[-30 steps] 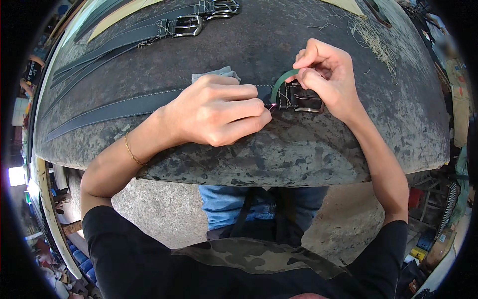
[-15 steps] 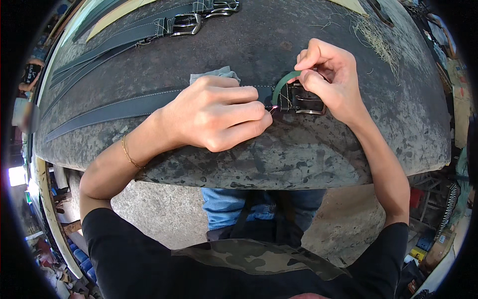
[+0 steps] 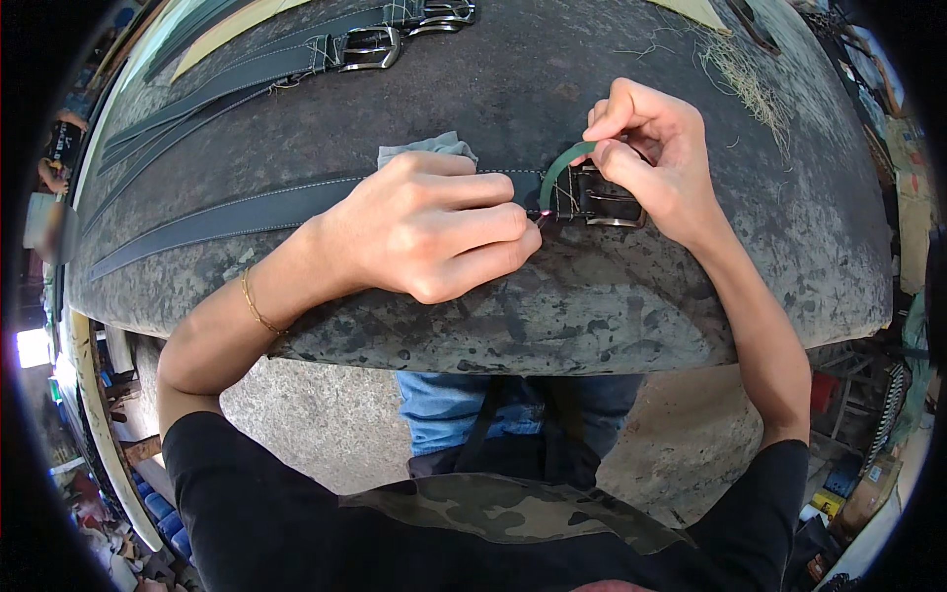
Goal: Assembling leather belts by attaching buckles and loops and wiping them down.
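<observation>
One dark belt [image 3: 227,217] lies across the tabletop [image 3: 592,306] in my head view, its strap running off to the left and its buckle [image 3: 617,221] partly covered by the right hand [image 3: 656,163]; watching from a distance, I judge the work to be partway along; pale stitching lines the visible edges of the strap, so that part seems done, while loose threads [image 3: 564,190] show at the buckle end, so that part looks unfinished to me; the right hand pinches a green strip [image 3: 559,170] between thumb and fingers, and the strip arcs down to the belt just left of the buckle; the left hand [image 3: 434,222] lies over the strap with its fingers curled in, and a bright pink spot [image 3: 546,212] shows beside its fingertips, but its palm side is turned from me, so I cannot tell what it grasps, if anything; a grey cloth [image 3: 434,145] lies just behind that hand; at the upper left I see other belts [image 3: 256,67] with loose thread ends near their buckles, and whether anything is left to do on those I cannot tell; a pale thread tangle [image 3: 745,84] lies at the upper right.
</observation>
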The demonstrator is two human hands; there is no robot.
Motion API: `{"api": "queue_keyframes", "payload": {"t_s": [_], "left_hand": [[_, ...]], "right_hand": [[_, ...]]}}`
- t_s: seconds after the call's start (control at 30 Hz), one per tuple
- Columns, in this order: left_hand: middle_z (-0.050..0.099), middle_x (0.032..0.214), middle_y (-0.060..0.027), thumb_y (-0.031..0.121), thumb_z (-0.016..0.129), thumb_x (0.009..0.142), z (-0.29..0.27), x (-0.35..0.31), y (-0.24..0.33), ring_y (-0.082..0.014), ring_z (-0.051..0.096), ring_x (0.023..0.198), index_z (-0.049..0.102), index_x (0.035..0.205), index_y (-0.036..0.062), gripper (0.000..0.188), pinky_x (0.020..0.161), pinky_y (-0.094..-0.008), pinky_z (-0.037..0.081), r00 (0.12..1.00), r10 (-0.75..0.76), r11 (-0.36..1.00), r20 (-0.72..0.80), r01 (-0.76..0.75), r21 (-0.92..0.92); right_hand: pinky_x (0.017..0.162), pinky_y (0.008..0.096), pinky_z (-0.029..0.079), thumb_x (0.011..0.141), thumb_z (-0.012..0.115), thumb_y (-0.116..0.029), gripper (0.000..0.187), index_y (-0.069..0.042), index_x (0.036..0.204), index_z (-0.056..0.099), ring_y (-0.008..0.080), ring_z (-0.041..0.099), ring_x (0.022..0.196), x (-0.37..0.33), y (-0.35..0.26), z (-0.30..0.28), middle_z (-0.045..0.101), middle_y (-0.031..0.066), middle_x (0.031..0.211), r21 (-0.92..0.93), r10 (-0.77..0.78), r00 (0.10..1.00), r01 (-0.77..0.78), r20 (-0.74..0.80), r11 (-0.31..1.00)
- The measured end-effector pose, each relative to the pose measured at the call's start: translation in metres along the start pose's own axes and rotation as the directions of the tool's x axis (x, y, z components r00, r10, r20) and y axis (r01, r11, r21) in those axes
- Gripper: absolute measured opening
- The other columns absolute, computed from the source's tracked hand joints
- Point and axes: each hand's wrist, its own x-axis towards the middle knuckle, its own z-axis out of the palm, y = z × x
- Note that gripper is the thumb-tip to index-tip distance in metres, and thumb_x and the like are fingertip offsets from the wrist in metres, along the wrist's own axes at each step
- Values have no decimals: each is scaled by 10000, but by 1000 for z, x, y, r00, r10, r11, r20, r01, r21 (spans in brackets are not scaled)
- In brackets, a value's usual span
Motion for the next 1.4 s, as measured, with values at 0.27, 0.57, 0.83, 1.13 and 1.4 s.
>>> {"api": "queue_keyframes", "payload": {"t_s": [0.27,0.57,0.83,1.13,1.4], "left_hand": [[481,655,-40,-43,703,669,-7,10,-9,-148,477,504,637,799,-34,146,401,-270,369,995,-12,999,-96,7,-43],[645,834,-88,53,649,806,40,105,-75,-288,645,730,669,978,72,174,591,-388,519,983,-174,974,-67,181,133],[679,859,-158,257,599,883,120,191,-127,-369,674,780,703,916,75,212,666,-449,550,864,-480,832,152,392,393],[693,911,-142,362,723,811,-7,92,-63,-275,663,895,706,997,-1,409,802,-368,513,566,-458,767,686,642,-17],[649,956,-128,356,813,702,3,34,0,-313,661,832,698,1002,-13,489,761,-375,522,721,-581,744,377,659,-114]], "right_hand": [[637,234,481,850,580,-24,55,11,856,622,138,649,701,14,-17,-30,616,49,692,-8,-11,893,8,-450,1000],[629,245,461,839,602,-52,101,41,880,605,127,589,668,-2,-18,-189,634,74,729,-296,-316,39,253,-948,921],[621,262,473,802,577,-30,91,40,859,595,145,581,664,-16,11,-205,621,82,738,-158,-117,-216,187,-969,970],[639,284,480,846,584,-78,117,32,861,619,150,593,658,12,18,-173,642,85,768,6,-20,172,151,-985,988],[747,291,470,850,583,-94,124,17,905,591,123,558,700,1,-9,-71,558,34,708,369,212,854,-26,-475,929]]}}
